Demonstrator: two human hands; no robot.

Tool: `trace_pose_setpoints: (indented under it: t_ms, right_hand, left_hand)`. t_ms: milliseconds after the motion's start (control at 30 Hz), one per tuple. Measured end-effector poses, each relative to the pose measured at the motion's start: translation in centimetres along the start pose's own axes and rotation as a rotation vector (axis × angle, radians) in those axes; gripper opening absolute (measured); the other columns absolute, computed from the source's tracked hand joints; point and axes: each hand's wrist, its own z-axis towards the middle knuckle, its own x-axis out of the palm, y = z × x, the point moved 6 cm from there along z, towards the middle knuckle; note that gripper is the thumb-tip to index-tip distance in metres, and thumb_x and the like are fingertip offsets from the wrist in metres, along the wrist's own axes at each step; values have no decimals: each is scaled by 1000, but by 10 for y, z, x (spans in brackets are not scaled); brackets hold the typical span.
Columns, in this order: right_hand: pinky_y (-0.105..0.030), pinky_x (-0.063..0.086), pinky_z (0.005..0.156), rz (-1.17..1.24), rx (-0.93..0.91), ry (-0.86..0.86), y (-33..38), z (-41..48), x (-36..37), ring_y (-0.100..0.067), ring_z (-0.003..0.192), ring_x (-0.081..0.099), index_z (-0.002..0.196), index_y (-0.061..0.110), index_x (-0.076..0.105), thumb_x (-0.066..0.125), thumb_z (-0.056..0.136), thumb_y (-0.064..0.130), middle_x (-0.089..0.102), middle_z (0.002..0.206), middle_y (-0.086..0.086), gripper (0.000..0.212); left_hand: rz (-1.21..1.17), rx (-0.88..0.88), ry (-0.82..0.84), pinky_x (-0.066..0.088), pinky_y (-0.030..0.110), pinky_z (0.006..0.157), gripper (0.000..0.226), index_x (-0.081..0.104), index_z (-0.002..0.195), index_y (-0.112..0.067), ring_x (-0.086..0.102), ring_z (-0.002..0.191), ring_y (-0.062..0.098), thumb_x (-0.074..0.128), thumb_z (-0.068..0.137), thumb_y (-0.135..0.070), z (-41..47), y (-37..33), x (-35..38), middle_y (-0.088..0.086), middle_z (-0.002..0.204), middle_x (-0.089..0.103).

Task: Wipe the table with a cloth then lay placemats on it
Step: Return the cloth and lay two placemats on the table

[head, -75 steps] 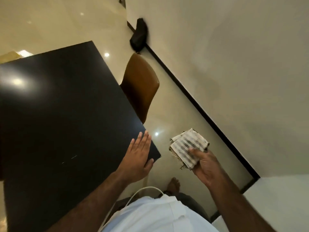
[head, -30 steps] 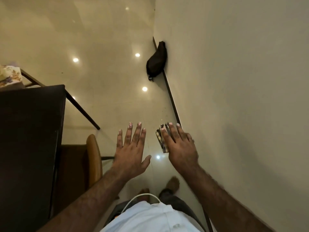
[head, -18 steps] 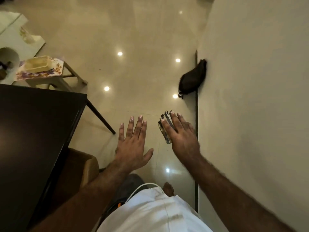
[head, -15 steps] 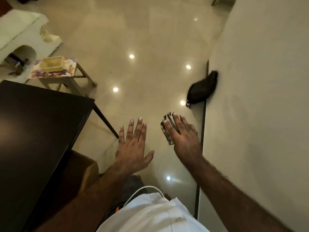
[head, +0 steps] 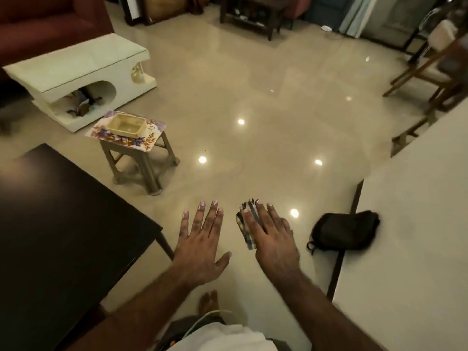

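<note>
— In the head view, where's our cloth (head: 247, 239)?
— Under our right hand (head: 272, 239), above the floor (head: 253, 148), right of the table (head: 63, 224). Our fingers lie straight over it and the thumb is hidden.
— And our left hand (head: 200, 247)?
— It holds nothing, fingers straight and slightly apart. A floral mat (head: 141, 142) lies on the stool (head: 149, 173) beyond.

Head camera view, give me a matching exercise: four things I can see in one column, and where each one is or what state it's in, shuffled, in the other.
1. checked cloth
2. plastic tub
3. black bag
4. left hand

A. on the floor against the wall
B. fingers spread, holding nothing
C. on the floral mat on the stool
D. held under the right hand

Pairs: 1-D, 2-C, 3-A, 4-B
</note>
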Motion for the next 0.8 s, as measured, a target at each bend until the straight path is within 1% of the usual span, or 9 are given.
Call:
trace_pose_setpoints:
  t_ms: [67, 133, 200, 233, 333, 433, 533, 633, 800]
  right_hand:
    - [-59, 46, 116, 13, -47, 13, -3, 48, 2, -44, 159, 42, 169, 22, 38, 99, 66, 5, 42, 174, -17, 122]
    - [-58, 44, 118, 34, -74, 20, -5, 94, 2, -43, 160, 40, 170, 23, 36, 98, 66, 3, 40, 175, -16, 123]
    - [-57, 41, 118, 41, -113, 41, -8, 139, 7, -43, 160, 40, 170, 22, 35, 97, 66, 1, 41, 174, -16, 123]
    - [-57, 42, 117, 59, -136, 42, -9, 162, 11, -44, 160, 41, 170, 21, 37, 96, 66, -1, 42, 173, -17, 121]
    - [-63, 52, 112, 107, -224, 3, -16, 232, 26, -47, 155, 47, 163, 15, 53, 95, 70, -1, 49, 169, -21, 104]
    - [-61, 51, 114, 122, -313, 53, -23, 311, 43, -46, 157, 45, 164, 16, 53, 95, 77, 7, 48, 169, -20, 96]
    - [-60, 50, 115, 150, -387, 103, -24, 377, 52, -45, 158, 44, 164, 16, 52, 97, 76, 9, 47, 170, -19, 100]
    - [-61, 50, 114, 133, -499, 141, -18, 443, 63, -46, 155, 47, 162, 15, 54, 101, 71, 8, 50, 168, -20, 102]
    - [-60, 50, 115, 92, -645, 227, 14, 545, 86, -44, 155, 48, 162, 17, 54, 100, 73, 10, 50, 168, -18, 101]
  left_hand:
    - [-31, -31, -8, -23, 65, 131, 114, -36, 167, -15, -46, 159, 34, 28, 101, -82, 35, 20, -6, 7, 170, -53]
    - [-57, -79, -80, -18, 66, 132, 116, -22, 174, -15, -36, 165, 34, 33, 98, -82, 68, 46, -14, 7, 178, -41]
    - [-22, -137, -73, -11, 67, 134, 116, -8, 177, -14, -25, 170, 36, 38, 96, -83, 97, 68, -12, 9, 184, -27]
    - [-12, -157, -58, -10, 67, 134, 117, -7, 177, -13, -24, 170, 36, 39, 95, -83, 113, 77, -9, 10, 184, -25]
    - [11, -208, -48, -15, 66, 133, 118, -8, 177, -12, -28, 169, 36, 39, 95, -83, 166, 103, -7, 9, 184, -25]
    - [11, -272, -19, -13, 67, 133, 118, -11, 176, -12, -29, 168, 35, 39, 95, -82, 226, 131, -8, 10, 184, -26]
    - [5, -359, -9, -10, 68, 134, 119, -6, 177, -10, -25, 170, 37, 40, 94, -82, 269, 155, -19, 11, 184, -25]
    - [-40, -479, 11, -18, 66, 132, 118, -16, 174, -9, -36, 166, 35, 34, 96, -82, 305, 180, -28, 9, 179, -38]
    - [-118, -648, 14, -14, 67, 132, 114, -32, 169, -12, -42, 162, 35, 28, 101, -81, 352, 236, -40, 10, 173, -48]
